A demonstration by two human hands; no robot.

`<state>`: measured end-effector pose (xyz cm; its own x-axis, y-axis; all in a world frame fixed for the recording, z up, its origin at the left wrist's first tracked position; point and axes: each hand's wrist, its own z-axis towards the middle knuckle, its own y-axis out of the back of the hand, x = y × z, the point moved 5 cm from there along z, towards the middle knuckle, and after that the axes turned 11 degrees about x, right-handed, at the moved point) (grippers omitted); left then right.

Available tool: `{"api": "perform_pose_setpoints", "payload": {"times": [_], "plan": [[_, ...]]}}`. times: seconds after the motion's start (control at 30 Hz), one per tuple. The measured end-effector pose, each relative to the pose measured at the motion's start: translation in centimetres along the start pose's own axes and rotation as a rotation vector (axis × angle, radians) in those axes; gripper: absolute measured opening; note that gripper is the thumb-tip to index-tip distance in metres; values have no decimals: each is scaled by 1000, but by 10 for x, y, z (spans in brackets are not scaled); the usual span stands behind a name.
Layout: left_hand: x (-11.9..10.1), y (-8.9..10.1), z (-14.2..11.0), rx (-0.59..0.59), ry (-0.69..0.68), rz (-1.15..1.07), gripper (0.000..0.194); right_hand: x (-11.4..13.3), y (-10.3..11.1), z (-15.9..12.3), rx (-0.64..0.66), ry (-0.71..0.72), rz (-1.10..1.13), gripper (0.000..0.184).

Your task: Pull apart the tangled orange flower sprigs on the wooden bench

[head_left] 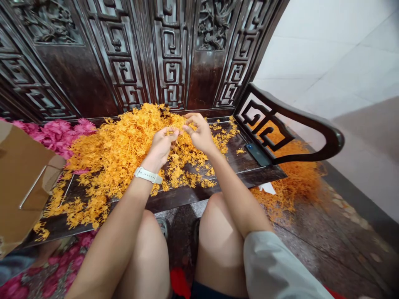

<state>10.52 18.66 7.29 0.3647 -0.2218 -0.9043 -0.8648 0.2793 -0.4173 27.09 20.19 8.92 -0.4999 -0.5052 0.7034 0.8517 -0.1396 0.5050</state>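
Note:
A large heap of small yellow-orange plastic flower pieces [127, 141] covers the middle of the dark wooden bench [230, 160]. Above the right part of this heap, my left hand [163, 145] and my right hand [198, 133] come close together, fingertips nearly meeting. The left one, with a pale watch band at its wrist, pinches a yellow flower piece [171, 132]. Right thumb and forefinger are also closed at the same yellow piece. Its exact shape between the fingers is too small to make out.
Pink artificial flowers [62, 135] lie behind a cardboard box [25, 178] at the left. A phone [258, 154] rests by the carved armrest [330, 135]. Orange pieces [299, 178] are piled on the floor at right. The carved backrest [202, 79] rises behind the heap.

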Motion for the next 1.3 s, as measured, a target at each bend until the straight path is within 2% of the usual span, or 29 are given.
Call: {"api": "perform_pose_setpoints", "payload": {"times": [0.1, 0.2, 0.3, 0.33, 0.37, 0.43, 0.5, 0.57, 0.63, 0.73, 0.8, 0.87, 1.0, 1.13, 1.23, 1.3], "plan": [[-1, -8, 0, 22, -44, -6, 23, -18, -2, 3, -132, -132, 108, 13], [0, -11, -3, -17, -53, -63, 28, -43, 3, 4, -292, -265, 184, 15], [-1, -8, -10, -54, -23, -188, 31, -76, 32, -7, -541, -461, 231, 9], [-4, -7, -13, -48, -29, -227, 32, -86, 43, -13, -583, -508, 240, 6], [-8, -6, -15, -33, -47, -254, 32, -94, 52, -16, -573, -534, 245, 13], [-17, -3, -18, 11, -89, -271, 27, -105, 61, -21, -452, -578, 241, 47], [-24, -3, -20, 79, -100, -269, 22, -107, 59, -23, -333, -616, 201, 78], [-29, -6, -21, 166, -91, -286, 20, -96, 52, -20, -274, -570, 157, 89], [-32, -9, -23, 249, -92, -312, 18, -74, 39, -11, -174, -455, 207, 85], [-34, -14, -26, 321, -92, -327, 18, -31, 13, -1, 94, -323, 458, 82], [-33, -14, -25, 308, -84, -307, 19, -4, 2, 0, 229, -254, 579, 79], [-32, -10, -21, 255, -82, -286, 19, 14, -1, 0, 273, -198, 629, 72], [-29, 4, -11, 144, -99, -291, 20, 22, 0, -3, 304, -201, 661, 65], [-27, 14, -6, 96, -121, -330, 20, 20, 1, -3, 408, -183, 597, 63], [-32, 20, -8, 16, -183, -368, 14, 20, 3, -4, 477, -171, 531, 62], [-39, 25, -12, -54, -229, -380, 9, 18, 6, -6, 469, -190, 531, 61]]}}
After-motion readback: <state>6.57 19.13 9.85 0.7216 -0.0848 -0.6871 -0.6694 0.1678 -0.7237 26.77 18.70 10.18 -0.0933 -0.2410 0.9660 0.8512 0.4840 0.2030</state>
